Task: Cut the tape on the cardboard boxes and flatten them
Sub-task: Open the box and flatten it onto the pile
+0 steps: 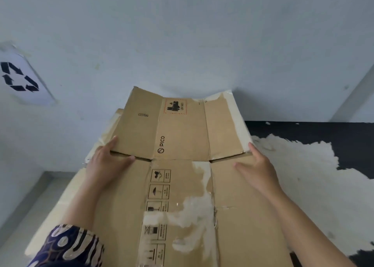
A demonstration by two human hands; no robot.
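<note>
I see a recycling sign (pixel 20 78) taped to the pale wall (pixel 182 34), and a black floor (pixel 303 130) with worn white patches.

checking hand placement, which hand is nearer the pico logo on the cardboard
Left. The left hand lies flat on the flattened cardboard box just left of the PICO logo, fingertips close below it. The right hand rests well to the logo's right, near the box's right edge.

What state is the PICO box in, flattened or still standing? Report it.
Flattened. The cardboard box lies spread as a flat sheet, its far flaps opened out toward the wall. The left hand and right hand press on it.
</note>
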